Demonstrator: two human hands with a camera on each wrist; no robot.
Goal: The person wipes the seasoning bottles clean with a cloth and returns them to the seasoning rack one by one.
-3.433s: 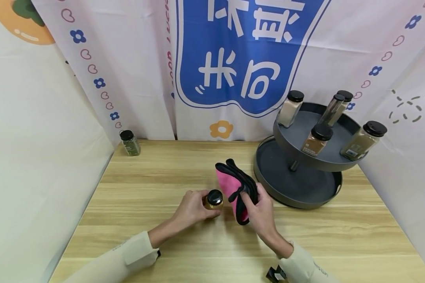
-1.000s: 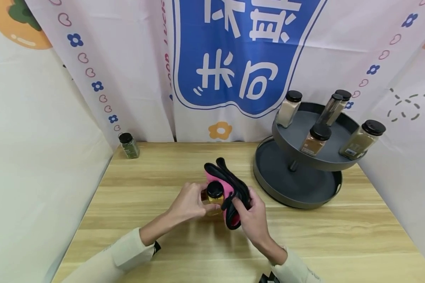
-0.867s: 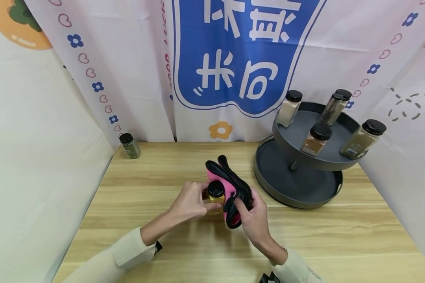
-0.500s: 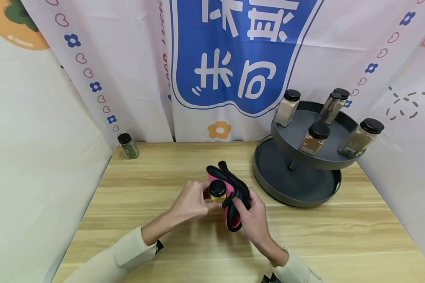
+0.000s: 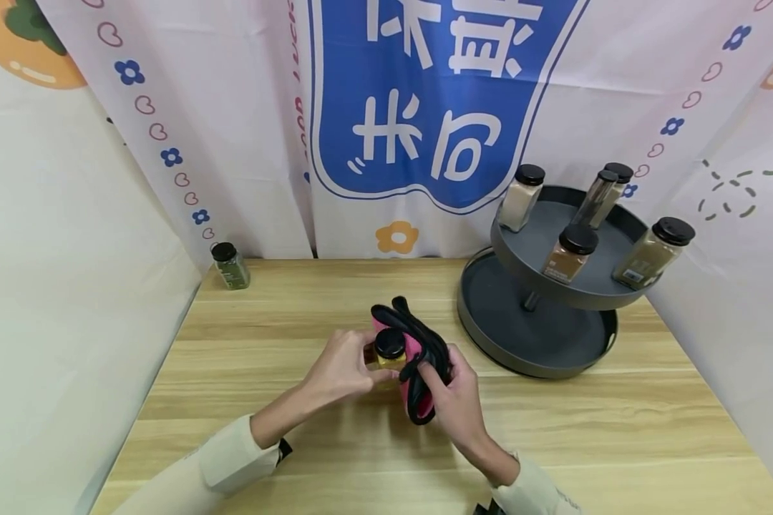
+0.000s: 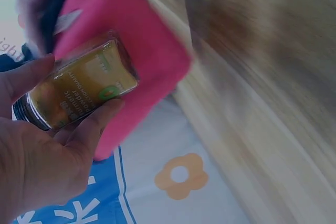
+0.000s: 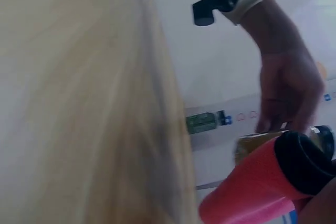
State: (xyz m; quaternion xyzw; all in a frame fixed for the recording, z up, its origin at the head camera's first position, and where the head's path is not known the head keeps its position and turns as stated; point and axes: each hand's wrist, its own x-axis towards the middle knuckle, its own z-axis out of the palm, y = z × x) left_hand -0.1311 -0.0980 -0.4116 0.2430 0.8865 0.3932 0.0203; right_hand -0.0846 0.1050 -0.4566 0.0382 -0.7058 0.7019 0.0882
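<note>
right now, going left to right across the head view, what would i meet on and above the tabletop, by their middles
Green jar, left hand, turmeric jar, pink-and-black folded item, right hand, pale jar, brown jar, olive jar.

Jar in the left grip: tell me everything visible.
Squarish jar, clear and glass-looking, black lid on, orange-yellow contents, label apparently reading Turmeric Powder. Roughly upright, held around its sides by the left grip, off the wooden table. The pink-and-black cloth is close alongside; contact unclear.
</note>
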